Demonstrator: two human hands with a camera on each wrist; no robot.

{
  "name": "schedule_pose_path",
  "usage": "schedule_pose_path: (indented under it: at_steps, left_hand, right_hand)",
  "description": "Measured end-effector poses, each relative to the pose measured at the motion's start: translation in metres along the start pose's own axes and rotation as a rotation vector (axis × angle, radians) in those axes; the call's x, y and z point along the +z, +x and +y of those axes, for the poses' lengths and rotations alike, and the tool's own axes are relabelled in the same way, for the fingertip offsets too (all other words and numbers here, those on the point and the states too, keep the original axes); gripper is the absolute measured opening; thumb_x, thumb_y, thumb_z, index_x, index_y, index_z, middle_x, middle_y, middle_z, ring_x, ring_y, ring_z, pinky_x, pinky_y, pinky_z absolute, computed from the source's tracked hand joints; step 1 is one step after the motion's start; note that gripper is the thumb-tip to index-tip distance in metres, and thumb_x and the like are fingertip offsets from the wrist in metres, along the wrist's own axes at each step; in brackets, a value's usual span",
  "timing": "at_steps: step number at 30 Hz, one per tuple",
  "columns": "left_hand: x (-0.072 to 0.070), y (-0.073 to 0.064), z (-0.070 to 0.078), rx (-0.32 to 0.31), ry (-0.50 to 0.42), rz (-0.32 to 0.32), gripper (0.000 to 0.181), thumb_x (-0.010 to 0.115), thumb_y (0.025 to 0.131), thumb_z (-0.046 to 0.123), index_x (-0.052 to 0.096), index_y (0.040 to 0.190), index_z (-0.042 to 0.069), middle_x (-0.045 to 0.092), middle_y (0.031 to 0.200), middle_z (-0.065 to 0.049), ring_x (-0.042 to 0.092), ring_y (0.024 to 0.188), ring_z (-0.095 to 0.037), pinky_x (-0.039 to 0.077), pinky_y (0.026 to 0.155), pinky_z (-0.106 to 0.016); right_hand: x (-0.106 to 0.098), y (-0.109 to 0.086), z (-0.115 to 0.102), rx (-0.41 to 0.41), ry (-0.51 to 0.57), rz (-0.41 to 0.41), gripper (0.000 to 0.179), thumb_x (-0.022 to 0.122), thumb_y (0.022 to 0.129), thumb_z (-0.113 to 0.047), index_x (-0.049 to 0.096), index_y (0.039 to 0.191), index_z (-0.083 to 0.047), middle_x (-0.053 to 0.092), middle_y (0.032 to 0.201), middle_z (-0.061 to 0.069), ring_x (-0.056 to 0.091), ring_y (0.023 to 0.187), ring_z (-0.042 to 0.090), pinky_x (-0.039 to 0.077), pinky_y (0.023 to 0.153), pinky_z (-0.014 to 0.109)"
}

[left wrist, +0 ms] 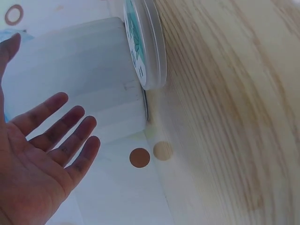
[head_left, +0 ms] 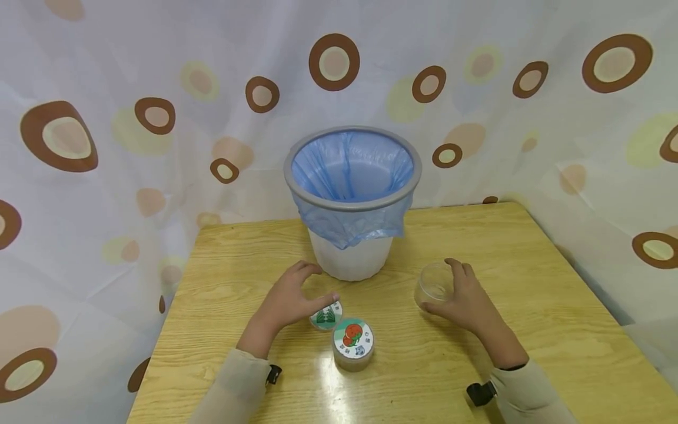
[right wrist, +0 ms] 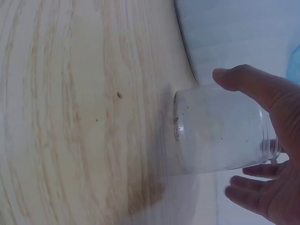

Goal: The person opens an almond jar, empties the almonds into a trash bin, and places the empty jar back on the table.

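Note:
A clear jar (head_left: pixel 430 287) without a lid stands upright on the wooden table. My right hand (head_left: pixel 463 297) is around it, thumb on the near side and fingers on the far side. In the right wrist view, the thumb and loosely spread fingers of that hand (right wrist: pixel 276 187) overlap the jar (right wrist: pixel 220 131), which has small specks in it. My left hand (head_left: pixel 288 297) hovers with fingers spread and nothing in it, over a lid (head_left: pixel 324 318) with a green vegetable label. The left wrist view shows this lid (left wrist: pixel 140 42) flat on the table, apart from the fingers.
A white bin (head_left: pixel 352 259) with a grey rim and blue bag (head_left: pixel 352 221) stands behind the hands. Close in front of the green-label lid is a lidded container (head_left: pixel 353 344) with a tomato label. A patterned curtain (head_left: pixel 175 53) hangs behind and beside the table (head_left: pixel 424 377).

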State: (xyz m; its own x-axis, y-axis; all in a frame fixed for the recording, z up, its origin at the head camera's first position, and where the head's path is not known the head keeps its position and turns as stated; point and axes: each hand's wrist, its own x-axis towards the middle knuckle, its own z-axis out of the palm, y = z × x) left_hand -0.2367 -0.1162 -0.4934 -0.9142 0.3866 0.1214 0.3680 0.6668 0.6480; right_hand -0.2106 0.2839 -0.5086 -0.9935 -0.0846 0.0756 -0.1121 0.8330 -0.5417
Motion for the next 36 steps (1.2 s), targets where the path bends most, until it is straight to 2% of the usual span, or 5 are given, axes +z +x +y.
schedule_pose_path:
  at_steps: [7,11,20,27,36]
  left_hand:
    - [0.005,0.002,0.009,0.058,-0.048,-0.046,0.075,0.077,0.087,0.068,0.069,0.14,0.015,0.064,0.147,-0.004,0.059,0.137,-0.025,0.049,0.114,-0.053]
    - [0.008,0.002,0.014,0.066,-0.057,-0.053,0.076,0.077,0.086,0.069,0.069,0.139,0.015,0.064,0.147,-0.003,0.059,0.138,-0.025,0.049,0.114,-0.054]
    - [0.021,-0.003,0.019,0.08,-0.022,-0.113,0.08,0.074,0.084,0.076,0.068,0.14,0.019,0.065,0.145,0.0,0.06,0.138,-0.023,0.05,0.114,-0.05]
    - [0.022,-0.006,0.025,0.175,-0.033,-0.14,0.07,0.078,0.086,0.067,0.069,0.138,0.02,0.068,0.139,0.003,0.064,0.131,-0.023,0.054,0.11,-0.047]
    - [0.019,-0.009,0.035,0.258,-0.016,-0.139,0.069,0.085,0.082,0.064,0.071,0.135,0.023,0.069,0.138,0.007,0.063,0.13,-0.014,0.054,0.11,-0.043]
  right_hand:
    - [-0.001,-0.005,-0.003,-0.126,-0.108,0.117,0.106,0.096,0.071,-0.049,0.047,0.151,0.0,0.045,0.15,0.035,0.045,0.136,0.059,0.046,0.1,0.076]
    - [0.001,-0.007,-0.008,-0.154,-0.137,0.132,0.105,0.095,0.07,-0.052,0.049,0.151,-0.002,0.047,0.149,0.032,0.044,0.138,0.057,0.043,0.104,0.076]
    - [0.004,-0.011,-0.018,-0.211,-0.084,0.092,0.102,0.096,0.073,-0.046,0.048,0.154,-0.005,0.042,0.153,0.028,0.037,0.144,0.055,0.04,0.107,0.077]
    - [0.007,-0.012,-0.023,-0.318,-0.073,0.11,0.102,0.1,0.068,-0.042,0.052,0.152,-0.008,0.043,0.154,0.025,0.032,0.15,0.054,0.035,0.11,0.078]
    - [0.014,-0.015,-0.036,-0.384,-0.034,0.042,0.104,0.1,0.068,-0.04,0.051,0.154,-0.01,0.042,0.161,0.019,0.024,0.157,0.048,0.027,0.117,0.079]
